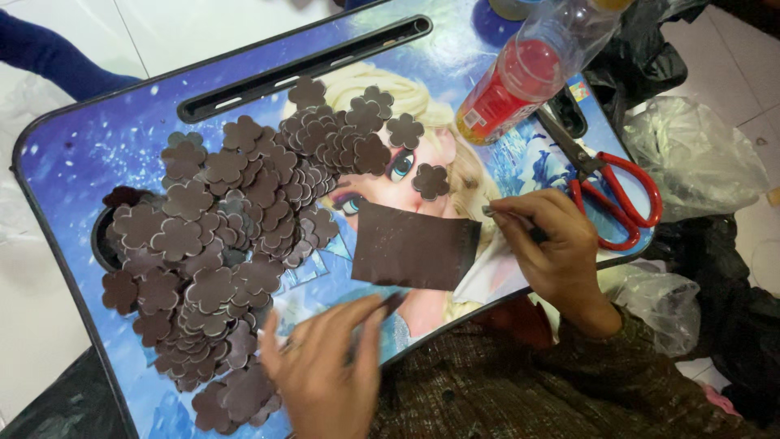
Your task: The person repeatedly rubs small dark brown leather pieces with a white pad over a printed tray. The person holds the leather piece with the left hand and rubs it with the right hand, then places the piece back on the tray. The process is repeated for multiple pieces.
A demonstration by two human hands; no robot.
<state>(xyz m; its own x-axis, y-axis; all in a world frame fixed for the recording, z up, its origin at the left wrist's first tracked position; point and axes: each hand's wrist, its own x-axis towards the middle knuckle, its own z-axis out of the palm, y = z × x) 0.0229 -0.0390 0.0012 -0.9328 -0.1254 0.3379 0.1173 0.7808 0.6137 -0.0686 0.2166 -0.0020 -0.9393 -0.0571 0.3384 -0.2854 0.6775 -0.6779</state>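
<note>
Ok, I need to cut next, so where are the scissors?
In the head view, the red-handled scissors lie at the tray's right edge, just beyond the right hand and below the plastic bottle.

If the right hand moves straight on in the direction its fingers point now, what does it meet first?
The right hand points left along the tray table. It would probably first meet the dark brown rectangular sheet, whose right edge lies just beside the fingertips. Whether they touch already is unclear.
</note>
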